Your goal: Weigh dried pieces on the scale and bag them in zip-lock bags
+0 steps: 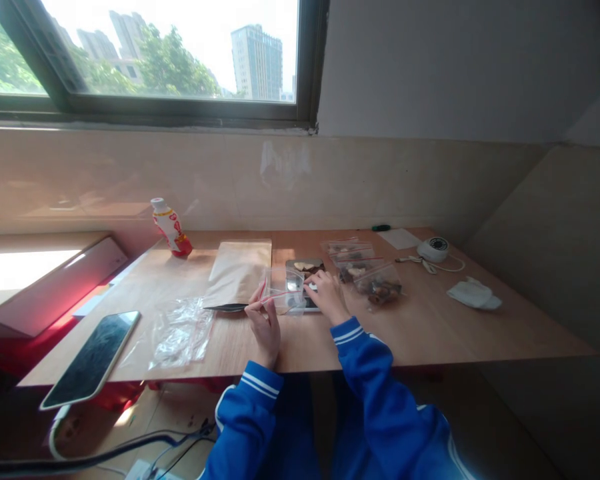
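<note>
My left hand [266,328] pinches a small clear zip bag [286,301] with a red seal line by its left side. The fingers of my right hand [327,297] are closed at the bag's right edge. Behind the bag lies a small flat device like a kitchen scale [293,268], partly covered by bag and hand. On it rest dark brown dried slices [309,267] with pale faces, perhaps mushroom. Just right of my right hand are several filled zip bags [380,288] with brown pieces inside. A brown paper pouch [240,272] lies behind my left hand.
Clear empty bags [183,333] lie left of my left hand. A phone [93,357] on a cable overhangs the table's front-left edge. A bottle [171,228] stands at back left. At right are a white round device [433,249], a white cloth [474,294] and a paper sheet [400,238].
</note>
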